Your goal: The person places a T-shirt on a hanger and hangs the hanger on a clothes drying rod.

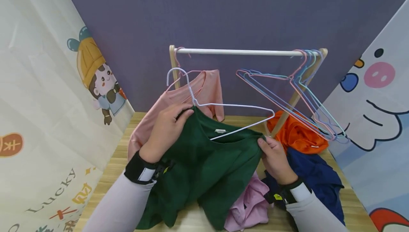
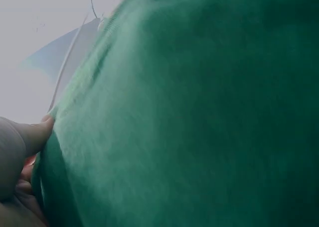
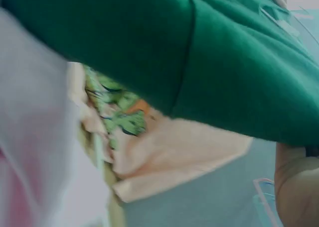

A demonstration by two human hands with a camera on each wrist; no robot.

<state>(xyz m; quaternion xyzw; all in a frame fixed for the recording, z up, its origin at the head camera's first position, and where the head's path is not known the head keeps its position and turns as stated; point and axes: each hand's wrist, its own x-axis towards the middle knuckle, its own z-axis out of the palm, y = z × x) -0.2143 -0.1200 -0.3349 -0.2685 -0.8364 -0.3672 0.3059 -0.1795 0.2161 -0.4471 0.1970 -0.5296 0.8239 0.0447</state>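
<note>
A dark green shirt (image 1: 198,164) is stretched between my two hands in the head view, its neckline facing up. My left hand (image 1: 167,129) pinches it at the left of the collar, below the hook of a pale lavender hanger (image 1: 236,105). One arm of that hanger rises out of the neck opening; its left part is hidden by the cloth and hand. My right hand (image 1: 278,159) pinches the shirt's right shoulder, just below the hanger's free end. Green fabric (image 2: 174,112) fills most of the left wrist view, with the left thumb (image 2: 37,137) at its edge.
Behind the shirt stands a small rack with a white rail (image 1: 239,52). A pink shirt (image 1: 156,111) hangs at its left end, several wire hangers (image 1: 292,79) at its right. Orange (image 1: 297,136), navy (image 1: 322,178) and lilac clothes (image 1: 249,203) lie on the wooden table (image 1: 110,175).
</note>
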